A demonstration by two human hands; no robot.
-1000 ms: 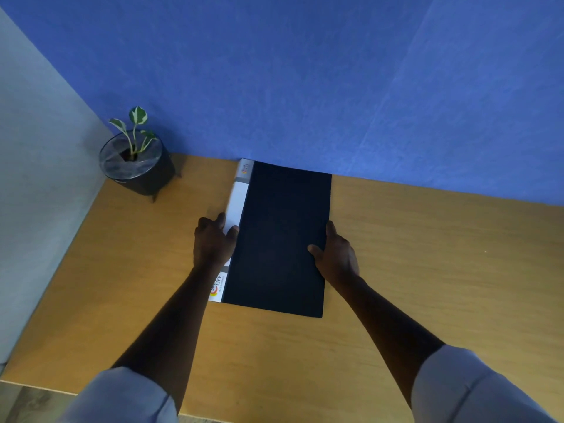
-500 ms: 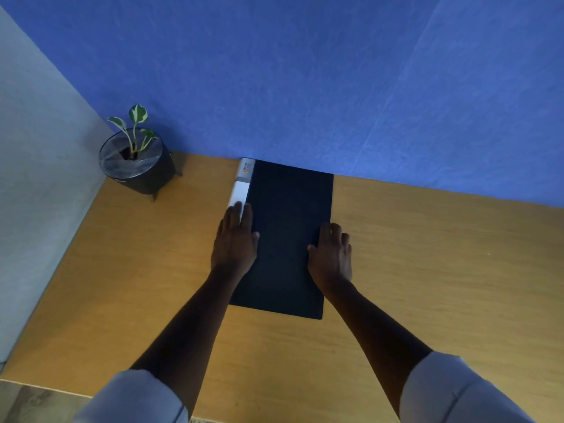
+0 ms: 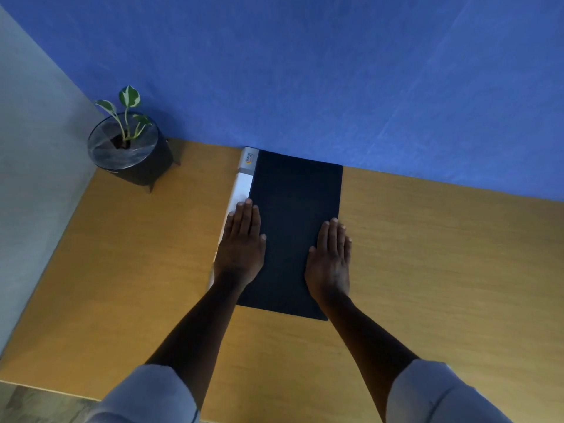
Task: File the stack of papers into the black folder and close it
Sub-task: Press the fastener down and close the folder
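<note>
The black folder (image 3: 294,227) lies shut and flat on the wooden table (image 3: 442,270), its far end right up against the blue wall (image 3: 305,71), its long side running away from the person. Along its left edge runs a white and grey spine strip (image 3: 244,181) with a small orange logo near the far end. No loose papers are in sight anywhere on the table.

Both hands are down on the cover. The left hand (image 3: 242,242) lies flat, palm down, fingers straight and together, spread across the folder's left edge so that it covers part of the white strip and part of the black cover. It grips nothing, just rests pressed flat. The right hand (image 3: 331,257) is the same story on the other side: palm down, fingers extended and close together, lying on the cover at the right edge, with the outer fingers reaching just past that edge over the table. It holds nothing either.

Grey sleeves (image 3: 439,392) are rolled back above both forearms. Off in the far left corner, well apart from the folder, a small potted plant (image 3: 128,145) stands in a black pot beside the grey side wall (image 3: 30,148).
</note>
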